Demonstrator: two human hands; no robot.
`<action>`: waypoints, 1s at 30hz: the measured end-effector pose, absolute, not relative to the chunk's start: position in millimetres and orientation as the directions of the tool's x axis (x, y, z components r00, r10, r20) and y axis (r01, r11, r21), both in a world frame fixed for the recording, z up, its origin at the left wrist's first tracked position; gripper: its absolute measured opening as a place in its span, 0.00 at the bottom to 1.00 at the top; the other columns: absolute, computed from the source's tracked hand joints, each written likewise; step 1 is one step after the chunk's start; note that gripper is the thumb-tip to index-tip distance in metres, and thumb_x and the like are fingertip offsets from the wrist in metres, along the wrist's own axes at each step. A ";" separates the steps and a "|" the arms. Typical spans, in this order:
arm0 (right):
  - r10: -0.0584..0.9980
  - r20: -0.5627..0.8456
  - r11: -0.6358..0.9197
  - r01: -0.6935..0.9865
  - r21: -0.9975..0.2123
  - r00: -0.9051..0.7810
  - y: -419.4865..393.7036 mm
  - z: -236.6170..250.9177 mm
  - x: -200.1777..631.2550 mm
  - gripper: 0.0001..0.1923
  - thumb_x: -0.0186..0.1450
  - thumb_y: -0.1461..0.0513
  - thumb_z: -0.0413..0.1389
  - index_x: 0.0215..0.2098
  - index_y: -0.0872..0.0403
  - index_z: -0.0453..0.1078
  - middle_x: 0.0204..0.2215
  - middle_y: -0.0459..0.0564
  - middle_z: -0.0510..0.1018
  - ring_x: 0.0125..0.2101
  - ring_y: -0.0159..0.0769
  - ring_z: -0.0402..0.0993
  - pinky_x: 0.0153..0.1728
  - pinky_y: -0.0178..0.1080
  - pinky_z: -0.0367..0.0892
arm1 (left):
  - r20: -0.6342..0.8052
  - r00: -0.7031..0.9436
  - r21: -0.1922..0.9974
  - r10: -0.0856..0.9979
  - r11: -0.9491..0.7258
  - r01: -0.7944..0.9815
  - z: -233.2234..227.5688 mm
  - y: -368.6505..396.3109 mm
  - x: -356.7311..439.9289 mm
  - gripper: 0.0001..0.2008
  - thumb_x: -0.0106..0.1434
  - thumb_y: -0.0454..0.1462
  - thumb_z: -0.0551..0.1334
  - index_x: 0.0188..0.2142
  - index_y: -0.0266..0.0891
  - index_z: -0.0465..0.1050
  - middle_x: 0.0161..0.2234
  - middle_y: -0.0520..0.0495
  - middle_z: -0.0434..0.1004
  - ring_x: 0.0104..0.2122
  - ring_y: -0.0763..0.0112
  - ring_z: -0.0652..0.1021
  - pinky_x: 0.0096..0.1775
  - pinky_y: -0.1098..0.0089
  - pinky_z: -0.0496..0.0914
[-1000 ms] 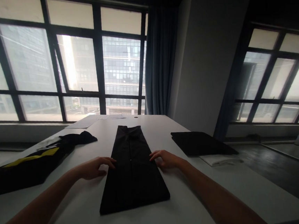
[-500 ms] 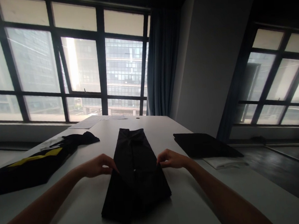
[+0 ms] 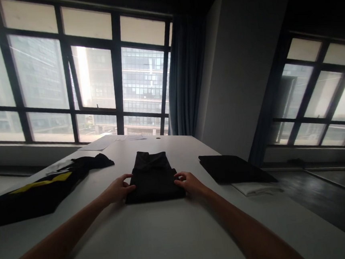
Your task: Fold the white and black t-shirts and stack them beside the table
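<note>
A black garment, folded into a short rectangle, lies in the middle of the white table. My left hand grips its left edge and my right hand grips its right edge, fingers curled on the fabric. The collar end points away from me toward the windows.
A black and yellow garment lies spread at the table's left. A folded black item on a white one sits at the right edge. Papers lie at the far end. Windows, a curtain and a pillar stand behind.
The long black garment was lifted at its middle and its near half folded away from me over the far half. Both hands moved forward with it.
</note>
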State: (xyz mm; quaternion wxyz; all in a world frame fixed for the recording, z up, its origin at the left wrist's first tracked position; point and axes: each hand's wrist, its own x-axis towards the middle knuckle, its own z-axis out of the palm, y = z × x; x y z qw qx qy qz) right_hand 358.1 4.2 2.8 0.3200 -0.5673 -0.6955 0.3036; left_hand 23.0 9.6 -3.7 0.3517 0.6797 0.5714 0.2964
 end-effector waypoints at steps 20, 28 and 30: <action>0.930 -0.139 0.208 0.799 -0.564 -0.340 -11.6 21.9 360.7 0.12 0.61 0.65 0.57 0.43 0.56 0.77 0.22 0.44 0.75 0.24 0.30 0.72 0.30 0.34 0.66 | -0.240 0.382 0.574 0.892 -0.187 0.797 17.8 -7.7 5.4 0.23 0.48 0.46 0.69 0.45 0.43 0.78 0.25 0.50 0.80 0.29 0.60 0.79 0.32 0.65 0.70; 0.904 0.056 0.410 0.820 -0.400 -0.424 -8.7 20.3 379.0 0.26 0.57 0.69 0.57 0.53 0.51 0.74 0.54 0.55 0.71 0.50 0.43 0.72 0.50 0.43 0.67 | -0.002 0.536 0.415 0.844 -0.487 0.769 16.4 -3.3 -14.0 0.26 0.45 0.44 0.72 0.47 0.55 0.78 0.64 0.47 0.61 0.59 0.43 0.64 0.53 0.49 0.66; 0.880 0.100 0.463 0.792 -0.397 -0.464 -7.4 15.6 375.7 0.24 0.57 0.68 0.58 0.52 0.50 0.74 0.58 0.55 0.68 0.57 0.47 0.65 0.57 0.48 0.62 | 0.055 0.541 0.379 0.839 -0.518 0.766 10.1 -1.5 -8.6 0.20 0.51 0.41 0.69 0.46 0.54 0.78 0.68 0.51 0.54 0.63 0.44 0.59 0.57 0.45 0.61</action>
